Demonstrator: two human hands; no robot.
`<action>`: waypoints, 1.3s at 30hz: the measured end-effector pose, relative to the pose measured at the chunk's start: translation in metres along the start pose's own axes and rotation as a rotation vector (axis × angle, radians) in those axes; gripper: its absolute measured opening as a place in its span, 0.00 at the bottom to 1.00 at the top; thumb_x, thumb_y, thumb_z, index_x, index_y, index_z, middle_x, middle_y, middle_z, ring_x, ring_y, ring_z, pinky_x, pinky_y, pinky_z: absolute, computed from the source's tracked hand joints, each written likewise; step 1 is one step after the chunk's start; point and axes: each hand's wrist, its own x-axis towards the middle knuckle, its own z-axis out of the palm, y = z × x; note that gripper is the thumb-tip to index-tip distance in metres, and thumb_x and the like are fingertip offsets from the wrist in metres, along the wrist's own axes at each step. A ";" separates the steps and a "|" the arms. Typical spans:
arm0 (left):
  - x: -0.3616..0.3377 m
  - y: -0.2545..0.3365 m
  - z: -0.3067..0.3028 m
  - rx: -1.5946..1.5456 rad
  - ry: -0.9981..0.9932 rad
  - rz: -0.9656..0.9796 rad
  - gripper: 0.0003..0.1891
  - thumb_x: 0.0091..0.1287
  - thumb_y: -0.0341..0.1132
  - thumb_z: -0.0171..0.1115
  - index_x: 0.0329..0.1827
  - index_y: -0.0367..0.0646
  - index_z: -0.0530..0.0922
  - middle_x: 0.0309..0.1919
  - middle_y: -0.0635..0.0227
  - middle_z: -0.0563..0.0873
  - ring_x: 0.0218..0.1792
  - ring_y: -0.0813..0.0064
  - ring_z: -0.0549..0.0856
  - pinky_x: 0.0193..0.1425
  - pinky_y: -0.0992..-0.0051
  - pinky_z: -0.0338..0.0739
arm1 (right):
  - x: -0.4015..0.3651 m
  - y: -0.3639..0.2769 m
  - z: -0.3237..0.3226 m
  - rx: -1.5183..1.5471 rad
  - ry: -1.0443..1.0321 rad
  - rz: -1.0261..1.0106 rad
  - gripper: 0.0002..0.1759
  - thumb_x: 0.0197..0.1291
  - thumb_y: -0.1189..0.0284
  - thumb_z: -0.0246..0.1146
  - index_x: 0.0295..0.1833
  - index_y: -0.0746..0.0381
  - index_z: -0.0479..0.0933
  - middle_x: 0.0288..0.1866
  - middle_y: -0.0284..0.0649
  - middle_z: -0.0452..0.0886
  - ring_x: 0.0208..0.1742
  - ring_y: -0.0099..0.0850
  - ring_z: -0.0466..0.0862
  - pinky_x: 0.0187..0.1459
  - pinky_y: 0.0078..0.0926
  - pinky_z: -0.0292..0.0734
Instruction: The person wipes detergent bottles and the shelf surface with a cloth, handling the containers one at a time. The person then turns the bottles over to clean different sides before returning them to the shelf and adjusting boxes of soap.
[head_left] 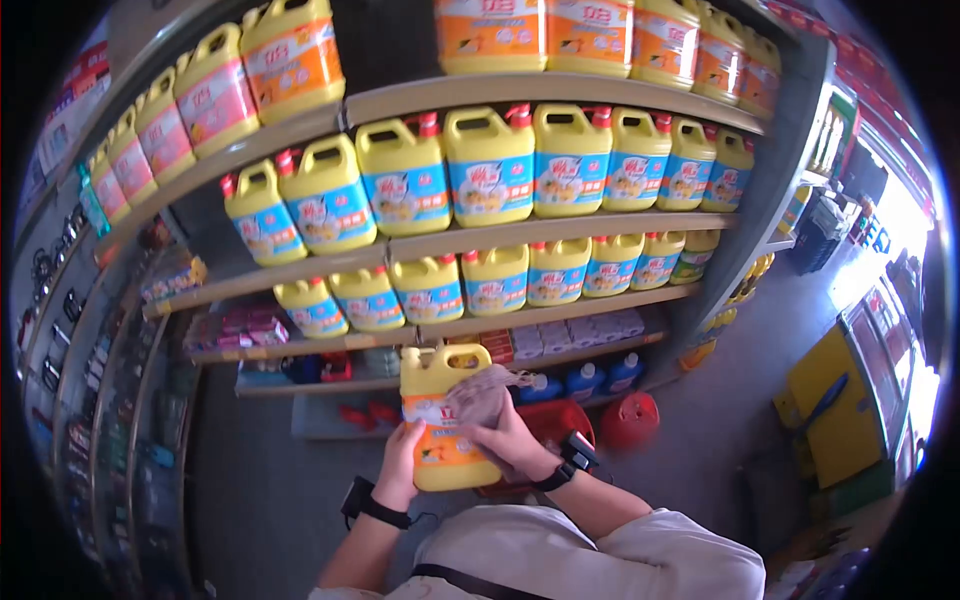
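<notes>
Left hand (pixel 402 455) and right hand (pixel 510 440) are both low in the view, in front of the person's chest, and both are closed around something. Behind them stands a tall shelf (pixel 560 228) with several boards, and it fills most of the view. On the boards stand rows of jugs (pixel 490 170), yellow with red caps. The upper ones have orange or pink labels and the middle ones have blue labels. On the floor (pixel 700 430), near the bottom of the shelf, is a red basket (pixel 560 418).

The left hand grips one yellow jug (pixel 440 400) with an orange label from its lower left side and holds it upright in the air, in front of the lowest boards. The right hand presses a crumpled grey cloth (pixel 485 395) against the right side of this jug, with the fingers curled over the cloth. Each wrist carries a black band.
</notes>
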 end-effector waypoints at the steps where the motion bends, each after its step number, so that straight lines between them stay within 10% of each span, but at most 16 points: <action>1: -0.001 0.004 -0.005 0.016 0.060 0.017 0.18 0.74 0.38 0.57 0.60 0.37 0.74 0.51 0.60 0.84 0.49 0.68 0.86 0.55 0.67 0.81 | -0.004 0.005 0.004 -0.242 -0.019 -0.075 0.54 0.48 0.64 0.79 0.70 0.73 0.51 0.66 0.52 0.69 0.68 0.37 0.71 0.69 0.35 0.67; 5: 0.015 0.007 -0.024 -0.150 0.132 0.108 0.19 0.73 0.40 0.59 0.61 0.38 0.73 0.51 0.62 0.84 0.50 0.70 0.85 0.55 0.68 0.80 | -0.017 0.003 0.033 -0.832 0.007 -0.191 0.55 0.41 0.62 0.82 0.67 0.75 0.57 0.62 0.55 0.71 0.65 0.38 0.73 0.67 0.36 0.68; 12: -0.016 0.014 -0.019 0.103 -0.043 0.490 0.24 0.70 0.34 0.63 0.67 0.37 0.69 0.60 0.63 0.79 0.60 0.72 0.78 0.67 0.69 0.72 | 0.007 -0.013 0.026 0.132 -0.066 0.015 0.39 0.53 0.69 0.76 0.66 0.69 0.64 0.59 0.42 0.78 0.60 0.30 0.78 0.63 0.32 0.73; 18: -0.015 -0.008 -0.025 -0.024 0.050 0.203 0.24 0.71 0.33 0.63 0.67 0.40 0.67 0.58 0.63 0.80 0.57 0.71 0.82 0.60 0.69 0.78 | 0.031 -0.020 0.024 -0.136 -0.158 0.102 0.39 0.56 0.69 0.74 0.68 0.69 0.63 0.58 0.42 0.78 0.58 0.29 0.78 0.61 0.31 0.74; 29: -0.036 -0.023 -0.034 0.172 0.046 0.298 0.26 0.65 0.32 0.70 0.63 0.38 0.69 0.55 0.63 0.82 0.55 0.74 0.82 0.60 0.70 0.77 | 0.053 -0.023 0.040 -0.016 -0.055 0.077 0.30 0.59 0.74 0.69 0.66 0.67 0.68 0.56 0.40 0.81 0.55 0.30 0.81 0.59 0.29 0.75; 39: -0.043 -0.038 -0.052 0.469 -0.049 0.268 0.33 0.60 0.36 0.75 0.65 0.37 0.69 0.55 0.63 0.83 0.55 0.76 0.82 0.59 0.71 0.78 | 0.056 -0.063 0.006 -0.942 -0.347 -0.007 0.21 0.48 0.71 0.75 0.47 0.67 0.79 0.38 0.43 0.85 0.38 0.30 0.83 0.44 0.29 0.78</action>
